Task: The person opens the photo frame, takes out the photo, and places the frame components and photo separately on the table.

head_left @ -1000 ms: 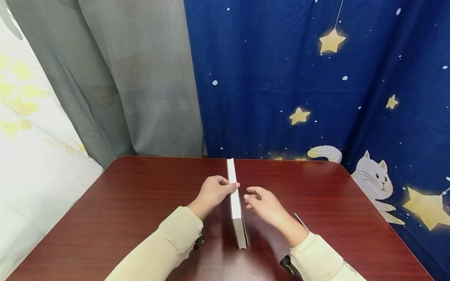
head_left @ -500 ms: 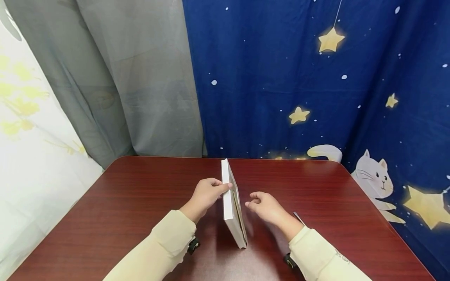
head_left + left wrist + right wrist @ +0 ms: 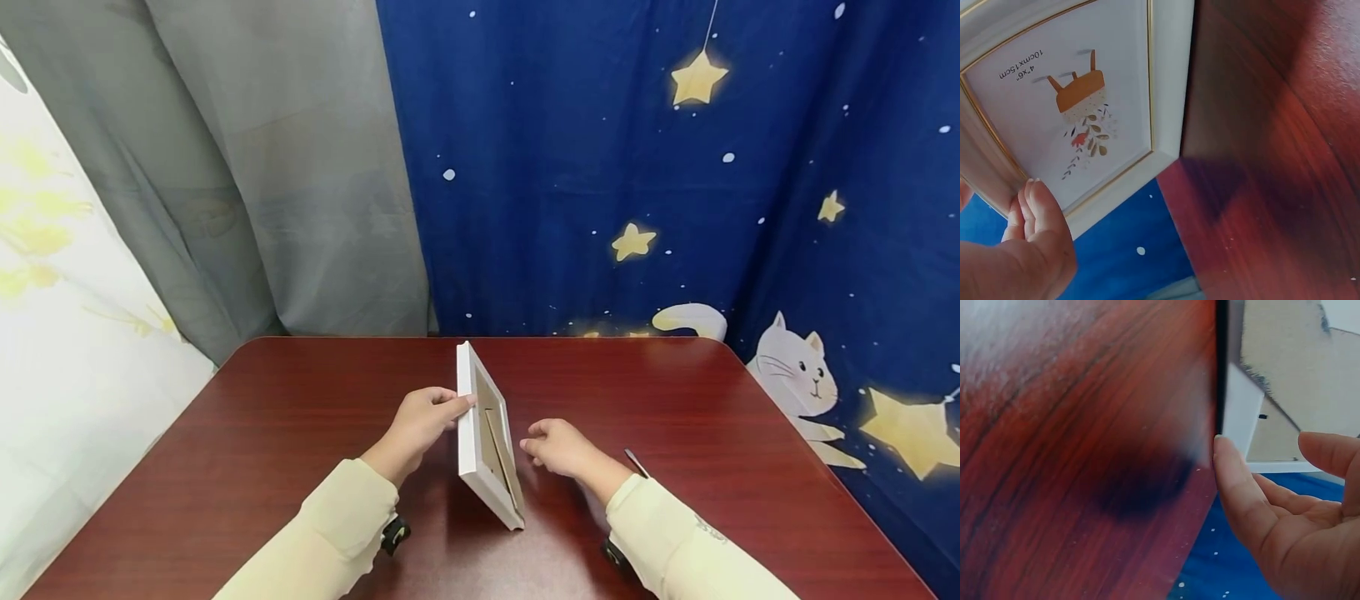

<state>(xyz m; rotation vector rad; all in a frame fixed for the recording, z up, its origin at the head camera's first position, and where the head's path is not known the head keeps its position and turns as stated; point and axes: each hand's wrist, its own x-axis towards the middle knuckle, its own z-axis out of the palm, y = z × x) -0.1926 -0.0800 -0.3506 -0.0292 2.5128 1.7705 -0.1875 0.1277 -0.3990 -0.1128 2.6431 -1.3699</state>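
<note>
A white photo frame (image 3: 467,433) with gold inner trim stands on its edge on the table, leaning left. My left hand (image 3: 417,423) pinches its raised edge, thumb on the near side and fingers on the printed front. In the left wrist view the paper insert (image 3: 1085,106) shows a potted plant and size text. The brown backing (image 3: 1297,375) with its strut faces my right hand. That right hand (image 3: 558,448) is just right of the frame, fingers loosely bent and nothing held; the right wrist view shows its fingertips close by the frame's back.
The dark red wooden table (image 3: 322,392) reaches back to grey and blue curtains (image 3: 570,167). A thin grey piece (image 3: 636,461) sticks out beside the right wrist.
My left hand has tipped the upright frame to the left, so its backing and strut now show. The right hand has dropped slightly and stays to the right.
</note>
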